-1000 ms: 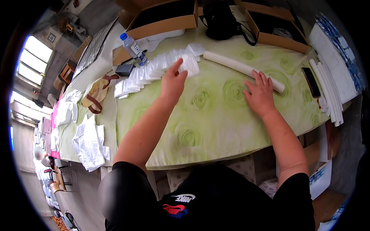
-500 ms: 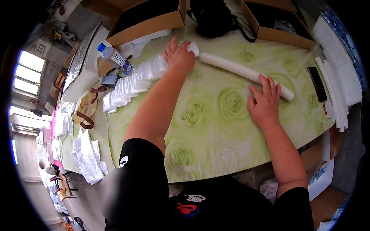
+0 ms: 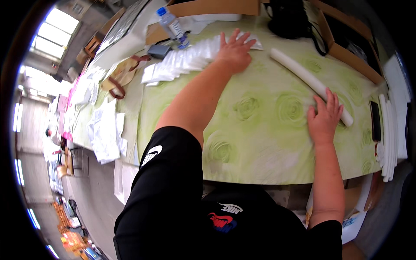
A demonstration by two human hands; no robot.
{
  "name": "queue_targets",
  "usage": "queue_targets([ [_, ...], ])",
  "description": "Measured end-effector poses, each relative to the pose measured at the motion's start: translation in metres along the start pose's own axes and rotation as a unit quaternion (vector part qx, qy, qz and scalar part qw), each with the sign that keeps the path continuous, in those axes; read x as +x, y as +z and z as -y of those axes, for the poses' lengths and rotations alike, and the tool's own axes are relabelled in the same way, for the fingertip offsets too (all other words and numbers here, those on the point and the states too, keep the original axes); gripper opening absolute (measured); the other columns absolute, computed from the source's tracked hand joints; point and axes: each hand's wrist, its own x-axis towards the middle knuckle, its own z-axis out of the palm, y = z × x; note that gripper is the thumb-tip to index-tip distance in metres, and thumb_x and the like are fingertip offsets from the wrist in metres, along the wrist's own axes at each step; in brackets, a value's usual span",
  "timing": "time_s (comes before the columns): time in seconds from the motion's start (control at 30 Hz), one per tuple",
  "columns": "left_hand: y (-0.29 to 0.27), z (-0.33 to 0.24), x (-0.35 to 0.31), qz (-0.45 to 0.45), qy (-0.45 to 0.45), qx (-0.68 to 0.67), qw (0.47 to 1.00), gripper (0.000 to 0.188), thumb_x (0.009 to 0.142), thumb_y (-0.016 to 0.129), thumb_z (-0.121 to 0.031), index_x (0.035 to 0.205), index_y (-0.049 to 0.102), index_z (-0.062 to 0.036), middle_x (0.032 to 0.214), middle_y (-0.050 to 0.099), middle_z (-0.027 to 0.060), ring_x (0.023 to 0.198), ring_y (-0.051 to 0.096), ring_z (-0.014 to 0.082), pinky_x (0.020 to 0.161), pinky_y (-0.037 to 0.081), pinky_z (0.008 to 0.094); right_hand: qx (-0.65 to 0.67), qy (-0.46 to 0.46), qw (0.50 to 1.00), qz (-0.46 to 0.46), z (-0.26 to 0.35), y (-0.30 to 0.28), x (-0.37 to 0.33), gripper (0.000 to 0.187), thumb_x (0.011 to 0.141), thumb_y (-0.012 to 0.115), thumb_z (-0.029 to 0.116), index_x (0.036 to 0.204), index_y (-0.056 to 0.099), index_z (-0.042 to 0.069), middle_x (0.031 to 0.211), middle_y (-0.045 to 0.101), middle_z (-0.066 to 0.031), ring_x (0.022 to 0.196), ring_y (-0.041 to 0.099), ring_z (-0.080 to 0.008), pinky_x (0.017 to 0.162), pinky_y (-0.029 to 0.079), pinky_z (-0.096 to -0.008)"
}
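Observation:
My left hand [image 3: 235, 54] lies palm down at the far end of a row of overlapping clear plastic bags [image 3: 186, 60], its fingers spread over them. Toward the right, a white roll [image 3: 299, 73] lies slantwise on the table. The fingertips of my right hand [image 3: 326, 116] rest on the near end of this roll, fingers stretched out rather than wrapped round it. The surface beneath is a table covered with a green rose-patterned cloth [image 3: 251, 143].
A water bottle [image 3: 174, 28] and small dark box [image 3: 159, 51] stand beyond the bags. Cardboard boxes [image 3: 216, 8] and a black bag [image 3: 287, 19] line the far edge. A phone [image 3: 375, 121] and thin white tubes [image 3: 390, 134] lie at the right. White bags [image 3: 104, 134] lie left.
My view has turned left, so the table's things appear farther right. My left hand's fingers have spread wider on the bags. My right hand stays at the roll's near end.

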Motion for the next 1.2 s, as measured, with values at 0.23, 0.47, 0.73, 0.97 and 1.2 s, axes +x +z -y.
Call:
queue_targets([
  [0.23,-0.065,0.004,-0.191,-0.086,-0.082,-0.215,0.969,0.061,0.087,0.064,-0.014,0.146,0.048,-0.0189,0.156,0.041,0.0071,0.150,0.025,0.0374,0.119,0.018,0.0621,-0.068,-0.051,0.996,-0.032,-0.015,0.016,-0.004,0.031,0.087,0.065,0.028,0.115,0.070,0.016,0.151,0.046,-0.0056,0.140,0.040,-0.0351,0.109,0.031,-0.0649],
  [0.47,-0.116,0.160,-0.451,-0.380,-0.467,-0.209,0.771,0.059,0.087,0.069,-0.008,0.143,0.049,-0.0054,0.144,0.052,0.0181,0.132,0.048,0.0338,0.112,0.036,0.0397,-0.121,-0.073,0.990,-0.011,-0.038,0.029,0.000,0.033,0.091,0.060,0.028,0.122,0.067,0.019,0.154,0.043,-0.0055,0.142,0.038,-0.0359,0.110,0.031,-0.0645],
  [0.73,-0.182,0.229,-0.630,-0.541,-0.689,-0.396,0.274,0.089,0.085,0.074,-0.023,0.157,0.023,-0.0158,0.151,0.040,0.0076,0.127,0.044,0.0250,0.100,0.039,0.0443,-0.205,-0.055,0.976,0.045,-0.038,0.031,0.009,0.042,0.094,0.057,0.026,0.135,0.059,0.021,0.156,0.041,-0.0065,0.146,0.032,-0.0357,0.111,0.030,-0.0651],
  [0.97,-0.184,0.277,-0.629,-0.495,-0.673,-0.496,0.238,0.073,0.091,0.075,-0.027,0.151,0.036,-0.0124,0.142,0.050,0.0135,0.134,0.046,0.0291,0.107,0.042,0.0493,-0.068,-0.107,0.992,-0.001,-0.014,0.007,-0.024,0.046,0.090,0.061,0.013,0.136,0.057,0.014,0.155,0.040,-0.0125,0.146,0.030,-0.0381,0.118,0.025,-0.0548],
  [1.2,-0.170,0.295,-0.603,-0.515,-0.609,-0.543,0.263,0.025,0.094,0.072,-0.020,0.114,0.063,-0.0068,0.107,0.068,0.0066,0.096,0.068,0.0209,0.082,0.058,0.0350,0.112,-0.139,0.984,0.008,0.064,-0.053,-0.097,0.043,0.086,0.061,0.000,0.129,0.058,0.004,0.152,0.041,-0.0184,0.146,0.028,-0.0406,0.119,0.024,-0.0524],
])
